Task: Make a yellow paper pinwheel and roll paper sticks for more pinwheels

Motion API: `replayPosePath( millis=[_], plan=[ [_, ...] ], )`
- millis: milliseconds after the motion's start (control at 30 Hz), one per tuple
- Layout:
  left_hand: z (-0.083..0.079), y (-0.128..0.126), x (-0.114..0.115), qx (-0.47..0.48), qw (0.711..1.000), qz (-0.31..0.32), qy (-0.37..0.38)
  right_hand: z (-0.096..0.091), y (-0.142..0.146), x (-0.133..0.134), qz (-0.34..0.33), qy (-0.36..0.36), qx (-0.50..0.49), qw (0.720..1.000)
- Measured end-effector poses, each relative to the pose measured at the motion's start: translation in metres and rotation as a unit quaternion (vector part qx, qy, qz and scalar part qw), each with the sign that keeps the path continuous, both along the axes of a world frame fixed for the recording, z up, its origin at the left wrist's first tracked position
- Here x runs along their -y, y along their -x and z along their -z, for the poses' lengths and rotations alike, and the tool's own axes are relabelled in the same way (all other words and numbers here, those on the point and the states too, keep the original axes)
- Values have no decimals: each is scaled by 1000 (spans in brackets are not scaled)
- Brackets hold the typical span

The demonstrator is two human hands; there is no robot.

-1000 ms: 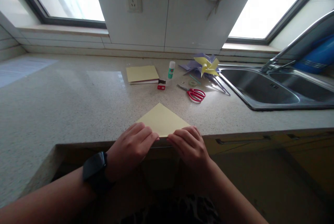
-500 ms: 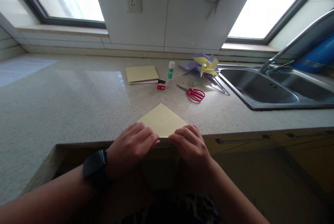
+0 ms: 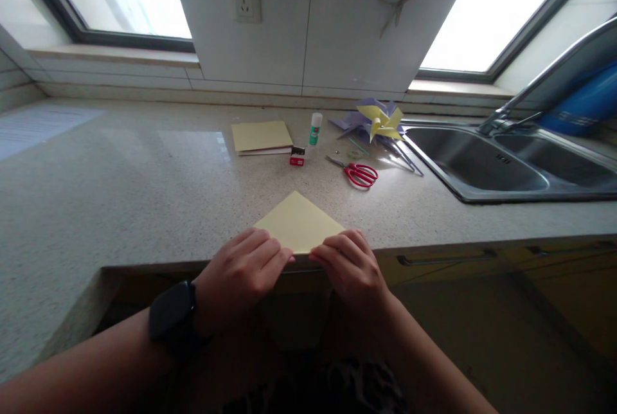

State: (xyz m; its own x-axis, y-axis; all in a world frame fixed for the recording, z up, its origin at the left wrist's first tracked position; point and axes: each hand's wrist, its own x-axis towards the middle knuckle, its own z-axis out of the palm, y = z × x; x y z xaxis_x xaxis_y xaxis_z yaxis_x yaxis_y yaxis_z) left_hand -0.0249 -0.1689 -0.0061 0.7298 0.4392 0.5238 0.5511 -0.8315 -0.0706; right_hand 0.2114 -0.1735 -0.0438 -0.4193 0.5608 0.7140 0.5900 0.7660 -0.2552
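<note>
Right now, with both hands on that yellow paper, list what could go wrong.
1. The yellow paper lies at the very edge of the counter; if the left hand or right hand eases off, it may slip over the edge.
2. The hands press only its near edge; the far point is free, so the sheet could shift and any crease come out crooked.

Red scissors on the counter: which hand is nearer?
Right. The right hand rests on the yellow paper straight nearside of the scissors; the left hand rests farther to the left.
</note>
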Motion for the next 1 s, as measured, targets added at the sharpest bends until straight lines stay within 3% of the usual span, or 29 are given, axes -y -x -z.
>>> replayPosePath(
  millis=[267,400,633,1000],
  plan=[
    [-2,0,2,-39,998,3,-56,5,0,1,14,-9,20,1000],
    [-2,0,4,-40,998,-20,-45,6,1,2,28,-19,17,999],
    [-1,0,3,-4,999,-38,36,2,-1,1,16,-33,25,999],
    [-3,3,0,-10,1000,4,-9,-1,0,2,7,-10,0,1000]
  ],
)
